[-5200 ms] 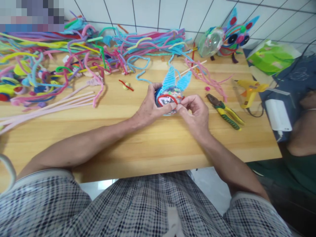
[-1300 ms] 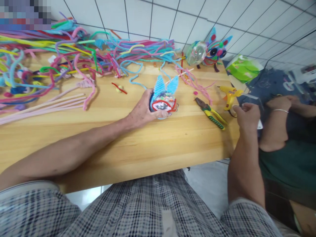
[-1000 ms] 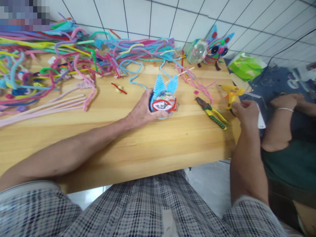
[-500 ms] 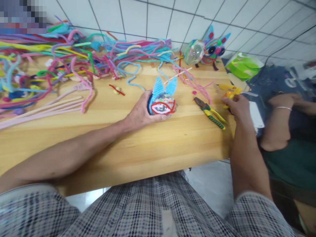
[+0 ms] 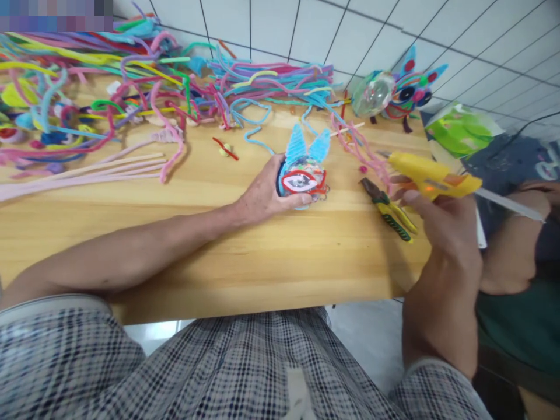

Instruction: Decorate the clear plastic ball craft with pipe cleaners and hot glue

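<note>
My left hand [image 5: 273, 189] is wrapped round a small round craft figure [image 5: 303, 175] on the table, which has two blue pointed ears and a red, pink-lined outline on its front. My right hand [image 5: 441, 213] grips a yellow hot glue gun [image 5: 433, 175] by the handle, raised over the table's right end. Its nozzle points left, and a pale glue stick [image 5: 510, 204] sticks out of its back. Below and left of the gun lie pliers [image 5: 387, 211] with yellow and green handles.
Tangled pipe cleaners [image 5: 149, 87] spread along the back left. A finished-looking eared figure [image 5: 409, 93] with a clear round body stands at the back right. A green packet [image 5: 461, 129] lies beyond the table's right end. A co-worker's arm [image 5: 511, 251] is at the far right.
My right hand has lifted the glue gun from the table's right end, bringing it up and nearer. My left hand keeps its hold on the craft figure. The view has shifted slightly.
</note>
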The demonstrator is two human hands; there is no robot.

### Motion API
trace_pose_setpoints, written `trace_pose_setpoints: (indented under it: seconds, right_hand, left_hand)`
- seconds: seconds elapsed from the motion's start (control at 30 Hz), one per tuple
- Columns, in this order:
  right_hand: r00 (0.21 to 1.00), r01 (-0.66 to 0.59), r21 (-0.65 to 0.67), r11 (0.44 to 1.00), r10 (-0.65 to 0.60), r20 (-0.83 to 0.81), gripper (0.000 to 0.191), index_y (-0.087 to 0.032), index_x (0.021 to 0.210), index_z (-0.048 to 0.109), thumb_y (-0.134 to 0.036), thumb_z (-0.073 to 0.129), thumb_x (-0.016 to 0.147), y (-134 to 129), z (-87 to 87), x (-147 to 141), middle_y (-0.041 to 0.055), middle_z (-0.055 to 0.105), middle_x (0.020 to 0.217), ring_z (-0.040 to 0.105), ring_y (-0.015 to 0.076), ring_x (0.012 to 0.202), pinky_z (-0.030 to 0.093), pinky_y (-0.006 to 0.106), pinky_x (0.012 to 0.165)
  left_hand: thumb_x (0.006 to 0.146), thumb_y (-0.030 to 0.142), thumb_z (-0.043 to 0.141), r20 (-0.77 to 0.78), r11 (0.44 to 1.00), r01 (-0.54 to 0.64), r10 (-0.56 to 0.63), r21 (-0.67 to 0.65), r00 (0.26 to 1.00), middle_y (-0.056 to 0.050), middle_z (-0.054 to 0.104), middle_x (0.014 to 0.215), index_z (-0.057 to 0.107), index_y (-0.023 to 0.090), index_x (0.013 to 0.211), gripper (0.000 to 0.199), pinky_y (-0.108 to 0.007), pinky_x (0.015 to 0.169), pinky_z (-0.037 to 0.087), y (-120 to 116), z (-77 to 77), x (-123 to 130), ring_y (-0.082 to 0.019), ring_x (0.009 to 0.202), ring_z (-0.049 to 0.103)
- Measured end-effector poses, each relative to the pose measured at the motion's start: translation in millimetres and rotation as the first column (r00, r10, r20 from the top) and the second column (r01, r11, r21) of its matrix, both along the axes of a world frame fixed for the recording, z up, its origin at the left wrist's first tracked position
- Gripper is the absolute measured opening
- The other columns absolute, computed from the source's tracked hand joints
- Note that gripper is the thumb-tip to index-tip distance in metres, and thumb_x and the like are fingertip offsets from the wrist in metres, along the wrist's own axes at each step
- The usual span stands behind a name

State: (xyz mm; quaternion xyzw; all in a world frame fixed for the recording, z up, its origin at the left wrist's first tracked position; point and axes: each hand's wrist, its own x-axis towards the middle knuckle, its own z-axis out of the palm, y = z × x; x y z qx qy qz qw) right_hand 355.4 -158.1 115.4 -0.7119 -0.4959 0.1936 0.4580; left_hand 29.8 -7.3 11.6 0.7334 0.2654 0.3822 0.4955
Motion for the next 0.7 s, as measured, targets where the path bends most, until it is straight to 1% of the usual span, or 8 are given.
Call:
trace_pose_setpoints:
  seconds: [0.03,0.07,0.13,0.2,0.27,0.4,0.57,0.7]
  right_hand:
    - [0.998,-0.058,0.007,0.998,0.058,-0.007,0.02,-0.024,0.105,0.085,-0.031,0.092,0.088,-7,3.0,-16,0.0069,0.086,0.106,0.076,0.019,0.085,0.063,0.037,0.081]
    - [0.993,-0.118,-0.014,0.993,0.118,-0.011,0.023,-0.025,0.103,0.084,-0.037,0.094,0.087,-13,5.2,-29,0.0053,0.086,0.102,0.077,0.0207,0.087,0.065,0.038,0.083]
    - [0.971,-0.235,-0.083,0.968,0.237,0.01,0.026,-0.028,0.104,0.084,-0.048,0.093,0.091,-20,7.4,-49,0.0039,0.085,0.1,0.078,0.0231,0.088,0.067,0.041,0.083]
    - [0.937,-0.335,-0.114,0.935,0.343,0.067,0.026,-0.031,0.106,0.084,-0.055,0.087,0.096,-21,6.7,-58,0.0037,0.084,0.102,0.079,0.0251,0.09,0.067,0.043,0.082]
    - [0.904,-0.393,-0.101,0.914,0.404,0.142,0.022,-0.033,0.105,0.084,-0.055,0.082,0.101,-19,3.8,-60,0.0037,0.083,0.104,0.079,0.0261,0.092,0.066,0.044,0.082]
    - [0.877,-0.423,-0.077,0.903,0.429,0.216,0.02,-0.032,0.1,0.079,-0.051,0.077,0.105,-14,-2.9,-57,0.0041,0.079,0.1,0.077,0.0262,0.091,0.063,0.042,0.079]
    - [0.86,-0.418,-0.101,0.903,0.429,0.276,0.028,-0.03,0.096,0.073,-0.056,0.071,0.108,-13,-4.8,-62,0.003,0.072,0.091,0.07,0.0243,0.08,0.057,0.04,0.07]
    - [0.842,-0.429,-0.102,0.898,0.438,0.316,0.024,-0.029,0.095,0.068,-0.048,0.069,0.11,-13,-4.1,-65,0.0016,0.069,0.091,0.067,0.0228,0.079,0.054,0.04,0.072]
  left_hand:
    - [0.075,0.086,0.091,-0.001,1.0,-0.008,0.008,-0.007,1.0,-0.013,0.074,0.133,0.051,0.023,0.14,0.099,-0.051,0.102,0.068,0,0.9,0,-0.033,0.118,0.077]
    - [0.076,0.086,0.09,-0.002,1.0,-0.016,0.016,-0.009,1.0,-0.013,0.075,0.132,0.052,0.023,0.139,0.098,-0.05,0.101,0.067,-1,1.5,0,-0.032,0.117,0.078]
    - [0.075,0.086,0.091,-0.004,1.0,-0.031,0.031,-0.004,1.0,-0.011,0.075,0.129,0.053,0.024,0.138,0.096,-0.049,0.101,0.067,-1,2.0,0,-0.032,0.115,0.077]
    - [0.076,0.086,0.09,-0.008,0.999,-0.041,0.041,-0.001,0.999,-0.01,0.075,0.127,0.053,0.024,0.135,0.094,-0.048,0.099,0.066,-1,1.6,0,-0.031,0.113,0.077]
    - [0.076,0.086,0.09,-0.01,0.999,-0.041,0.041,-0.003,0.999,-0.01,0.074,0.126,0.053,0.024,0.135,0.093,-0.047,0.097,0.066,-1,0.7,1,-0.03,0.112,0.076]
    - [0.076,0.087,0.09,0.006,1.0,-0.025,0.025,0.007,1.0,-0.012,0.073,0.131,0.052,0.023,0.137,0.096,-0.048,0.099,0.066,0,-1.1,2,-0.032,0.115,0.076]
    - [0.076,0.087,0.09,-0.006,1.0,-0.022,0.022,0.022,1.0,-0.011,0.074,0.129,0.053,0.023,0.139,0.097,-0.05,0.102,0.066,1,-1.1,1,-0.032,0.116,0.076]
    - [0.077,0.086,0.09,-0.006,1.0,-0.017,0.017,0.018,1.0,-0.011,0.074,0.132,0.052,0.024,0.141,0.097,-0.051,0.106,0.065,0,-0.7,1,-0.033,0.12,0.076]
